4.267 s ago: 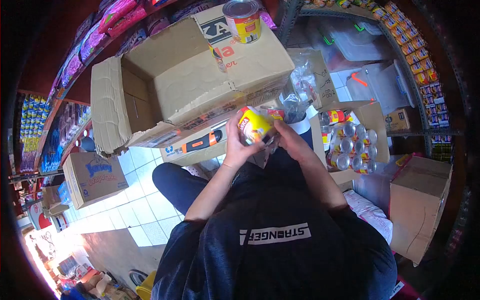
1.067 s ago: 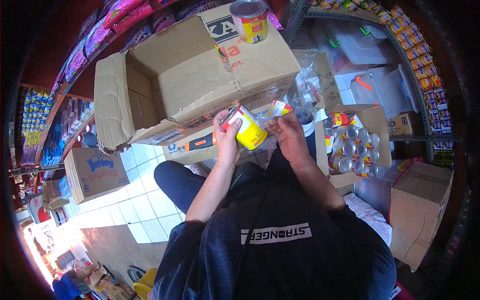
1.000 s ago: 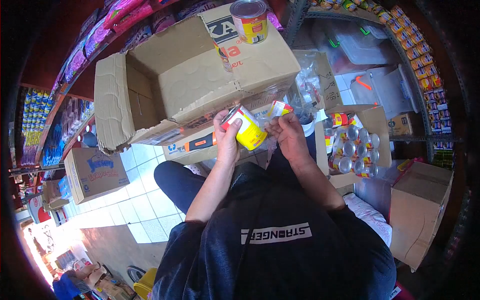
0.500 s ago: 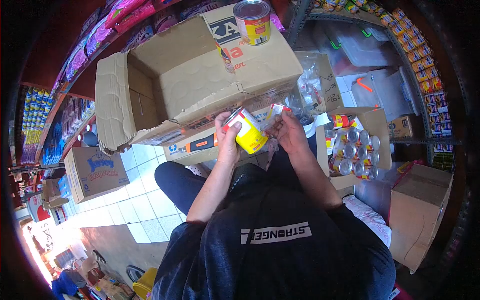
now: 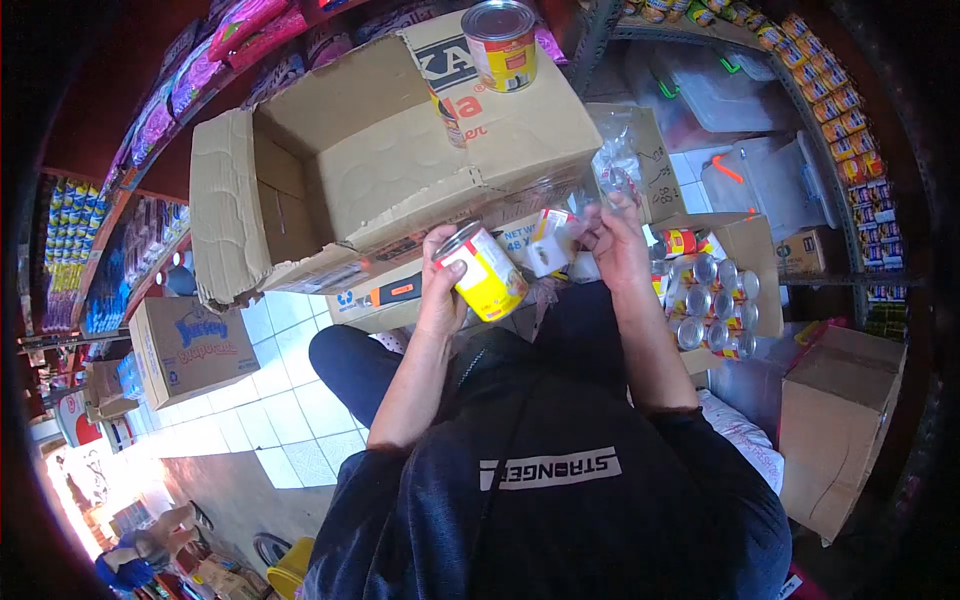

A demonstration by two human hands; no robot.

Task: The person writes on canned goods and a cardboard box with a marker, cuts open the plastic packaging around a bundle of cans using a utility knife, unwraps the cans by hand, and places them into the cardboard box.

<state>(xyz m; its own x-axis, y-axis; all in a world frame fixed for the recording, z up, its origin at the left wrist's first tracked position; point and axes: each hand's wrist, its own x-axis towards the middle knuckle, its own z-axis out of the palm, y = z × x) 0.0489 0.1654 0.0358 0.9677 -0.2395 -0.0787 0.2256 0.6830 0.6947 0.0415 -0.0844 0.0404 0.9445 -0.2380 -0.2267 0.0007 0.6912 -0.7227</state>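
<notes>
My left hand (image 5: 441,280) is wrapped round a yellow, white and red can (image 5: 485,278), held tilted in front of the large box. To its right, my right hand (image 5: 617,243) has its fingers bent against crinkled clear plastic wrap (image 5: 575,205). Between the hands is a small white piece with a red and yellow end (image 5: 552,245), slightly blurred; whether it hangs from the plastic is unclear. A large opened cardboard box (image 5: 380,170) stands ahead of me. One big can (image 5: 502,50) rests on its top. An orange and black cutter (image 5: 392,291) lies by my left wrist.
An open carton (image 5: 752,245) on the right contains several cans (image 5: 722,303). Another brown box (image 5: 840,420) stands behind it. A closed carton (image 5: 190,345) sits on the tiled floor (image 5: 285,410) at left. Stocked shelves and clear plastic bins (image 5: 730,90) surround me.
My right hand has moved up and right, away from the can. The small white piece now shows lower between the hands. My left hand keeps the can, tilted slightly differently.
</notes>
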